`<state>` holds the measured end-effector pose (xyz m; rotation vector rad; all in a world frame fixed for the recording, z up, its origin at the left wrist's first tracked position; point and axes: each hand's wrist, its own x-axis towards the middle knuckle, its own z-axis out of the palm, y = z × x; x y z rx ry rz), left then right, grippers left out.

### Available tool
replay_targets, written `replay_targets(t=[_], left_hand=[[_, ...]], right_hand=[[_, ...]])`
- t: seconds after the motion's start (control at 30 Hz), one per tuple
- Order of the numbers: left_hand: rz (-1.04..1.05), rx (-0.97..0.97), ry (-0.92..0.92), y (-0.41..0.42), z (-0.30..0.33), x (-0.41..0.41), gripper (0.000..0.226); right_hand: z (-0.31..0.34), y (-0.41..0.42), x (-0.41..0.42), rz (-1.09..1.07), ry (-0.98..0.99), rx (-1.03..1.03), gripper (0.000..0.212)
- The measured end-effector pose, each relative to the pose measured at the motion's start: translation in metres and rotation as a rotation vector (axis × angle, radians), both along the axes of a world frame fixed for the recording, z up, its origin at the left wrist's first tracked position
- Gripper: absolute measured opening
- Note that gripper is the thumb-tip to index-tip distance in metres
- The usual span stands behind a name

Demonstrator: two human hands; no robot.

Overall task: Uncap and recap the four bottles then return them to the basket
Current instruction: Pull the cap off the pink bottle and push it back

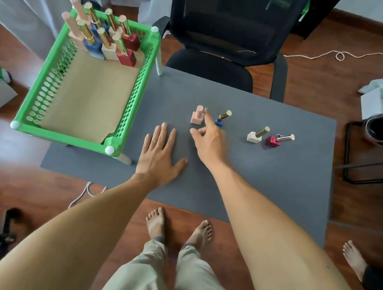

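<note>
**Colours on the table**

Grey table (pixel 267 181) is sitting over reddish-brown wood floor (pixel 318 84). The basket (pixel 134 101) is showing bright green with white corner knobs and a tan liner. Four bottles out: pink bottle (pixel 198 115) with pink cap, blue bottle (pixel 219 123), cream bottle (pixel 254 137) and red bottle (pixel 272 141), all three wearing gold caps. Black mesh chair (pixel 228 26) is sitting behind.
</note>
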<state>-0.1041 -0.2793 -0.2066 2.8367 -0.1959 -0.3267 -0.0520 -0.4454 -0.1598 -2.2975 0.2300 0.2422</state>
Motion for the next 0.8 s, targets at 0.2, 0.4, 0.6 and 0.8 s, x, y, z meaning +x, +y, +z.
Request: replay_targets(t=[0.2, 0.4, 0.6, 0.8], left_hand=[[0.020, -0.036, -0.032, 0.000, -0.008, -0.003, 0.091], [0.028, -0.063, -0.037, 0.002, -0.010, -0.004, 0.090], [0.025, -0.055, 0.008, 0.004, -0.002, -0.003, 0.091], [0.020, -0.065, 0.138, 0.006, 0.021, 0.009, 0.084]], right_hand=[[-0.009, 0.010, 0.008, -0.058, -0.083, 0.045, 0.043], [-0.009, 0.015, 0.008, -0.137, -0.129, 0.161, 0.021], [-0.003, 0.011, -0.004, -0.118, -0.088, 0.239, 0.012], [0.011, 0.002, -0.030, -0.140, -0.131, 0.243, 0.038]])
